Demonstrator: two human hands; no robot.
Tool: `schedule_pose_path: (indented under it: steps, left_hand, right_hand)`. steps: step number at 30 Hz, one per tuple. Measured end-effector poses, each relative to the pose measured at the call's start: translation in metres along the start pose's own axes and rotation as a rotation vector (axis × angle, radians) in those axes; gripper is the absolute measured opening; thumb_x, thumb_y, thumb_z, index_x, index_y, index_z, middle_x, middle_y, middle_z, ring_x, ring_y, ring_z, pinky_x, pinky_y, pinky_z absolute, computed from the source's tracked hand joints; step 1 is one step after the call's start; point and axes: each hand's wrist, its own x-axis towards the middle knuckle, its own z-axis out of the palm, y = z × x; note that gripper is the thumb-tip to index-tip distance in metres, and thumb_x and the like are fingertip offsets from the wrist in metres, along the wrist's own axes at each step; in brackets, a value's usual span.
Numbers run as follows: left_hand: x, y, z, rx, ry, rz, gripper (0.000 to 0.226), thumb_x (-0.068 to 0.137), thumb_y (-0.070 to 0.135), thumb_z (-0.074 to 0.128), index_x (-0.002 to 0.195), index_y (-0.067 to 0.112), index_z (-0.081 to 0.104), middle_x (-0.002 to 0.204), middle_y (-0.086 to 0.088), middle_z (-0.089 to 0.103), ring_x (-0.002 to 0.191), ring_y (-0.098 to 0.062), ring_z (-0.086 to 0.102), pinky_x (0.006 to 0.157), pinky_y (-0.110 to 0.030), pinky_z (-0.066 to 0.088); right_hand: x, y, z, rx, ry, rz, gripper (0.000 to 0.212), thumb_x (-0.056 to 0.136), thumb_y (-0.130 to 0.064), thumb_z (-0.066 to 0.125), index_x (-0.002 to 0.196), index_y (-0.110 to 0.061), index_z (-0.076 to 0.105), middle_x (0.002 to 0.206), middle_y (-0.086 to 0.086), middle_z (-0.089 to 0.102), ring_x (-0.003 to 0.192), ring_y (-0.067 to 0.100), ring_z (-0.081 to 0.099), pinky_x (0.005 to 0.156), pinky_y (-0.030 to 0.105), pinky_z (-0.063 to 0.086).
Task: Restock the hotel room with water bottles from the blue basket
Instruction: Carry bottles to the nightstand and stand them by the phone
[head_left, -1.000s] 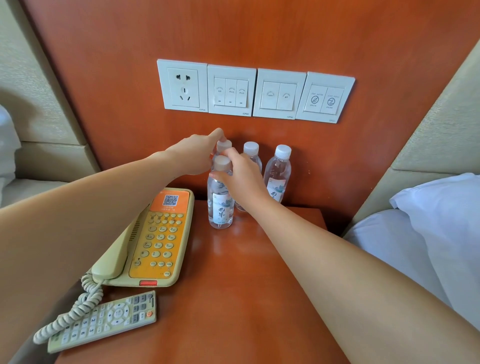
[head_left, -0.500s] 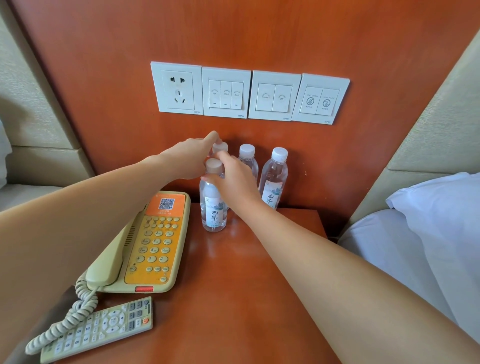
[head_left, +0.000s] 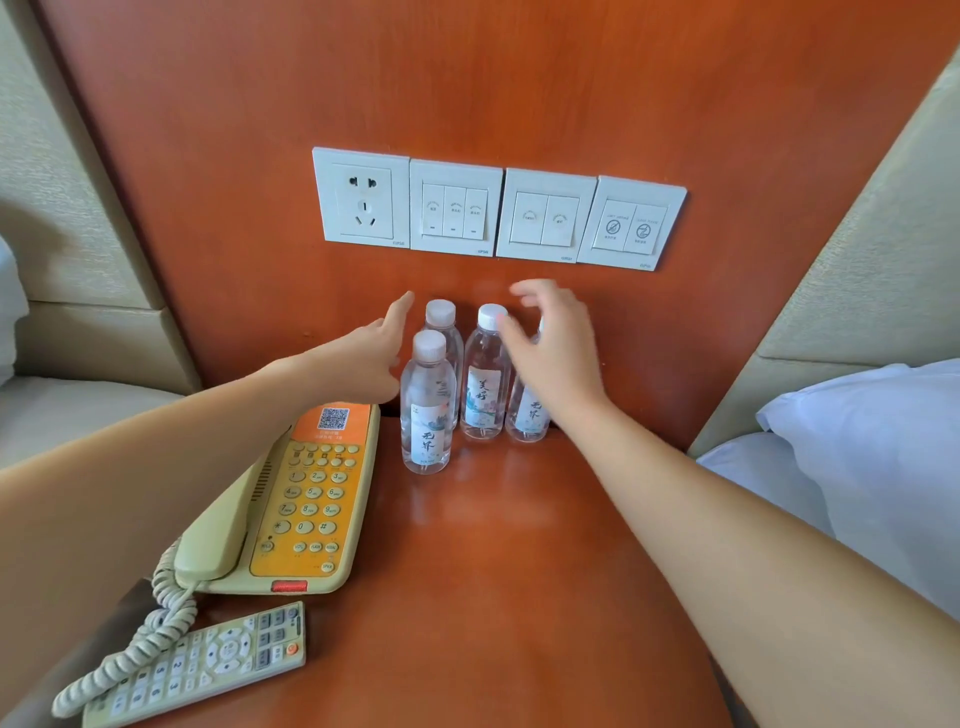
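Seemingly nearly done: four water bottles stand upright on the bench; left hand and right hand hover beside them, each grip spread, holding nothing.

The right hand has let go of the front bottle, which now stands free just right of the telephone. That hand has lifted farther right, fingers spread and blurred. The left hand has come off the rear bottle, fingers straight.
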Motion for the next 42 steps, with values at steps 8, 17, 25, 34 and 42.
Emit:
schedule_pose_path:
  steps: [8,17,25,34,42]
  left_hand:
    - [-0.01,0.006,0.019,-0.108,-0.158,-0.103,0.133,0.078,0.027,0.082,0.147,0.022,-0.032,0.127,-0.01,0.065,0.103,-0.021,0.068,0.09,-0.031,0.052]
    - [0.003,-0.013,0.036,-0.076,-0.123,-0.075,0.09,0.077,0.033,0.081,0.147,0.017,0.026,0.137,-0.003,0.056,0.106,-0.017,0.06,0.082,-0.025,0.045]
    - [0.008,-0.019,0.039,-0.066,-0.09,-0.056,0.082,0.075,0.037,0.081,0.141,0.022,0.034,0.133,0.002,0.056,0.096,-0.011,0.053,0.076,-0.02,0.039]
    - [0.004,-0.017,0.037,-0.095,-0.12,-0.023,0.077,0.082,0.033,0.077,0.144,0.022,0.034,0.137,0.001,0.056,0.104,-0.011,0.052,0.088,-0.025,0.041]
    - [0.001,-0.014,0.036,-0.118,-0.131,-0.003,0.07,0.084,0.028,0.075,0.143,0.023,0.038,0.136,0.003,0.056,0.114,-0.014,0.055,0.094,-0.026,0.042]
  right_hand:
    - [0.009,0.042,-0.027,-0.205,-0.206,0.326,0.053,0.094,-0.032,0.064,0.141,-0.032,0.039,0.129,0.009,0.057,0.12,0.03,0.054,0.09,0.038,0.042]
    - [0.009,0.05,-0.009,0.008,-0.203,0.438,0.033,0.092,-0.028,0.066,0.121,-0.032,0.051,0.112,0.008,0.063,0.107,0.034,0.063,0.091,0.05,0.054]
    - [0.009,0.053,-0.006,0.065,-0.206,0.452,0.026,0.091,-0.027,0.065,0.114,-0.031,0.053,0.106,0.007,0.065,0.106,0.032,0.064,0.091,0.048,0.055]
    - [0.006,0.053,-0.007,0.036,-0.209,0.45,0.032,0.091,-0.03,0.065,0.121,-0.031,0.052,0.109,0.008,0.066,0.105,0.033,0.064,0.093,0.049,0.052]
    - [0.004,0.056,-0.008,0.039,-0.23,0.445,0.042,0.089,-0.032,0.069,0.126,-0.032,0.05,0.11,0.003,0.068,0.103,0.03,0.065,0.093,0.047,0.052]
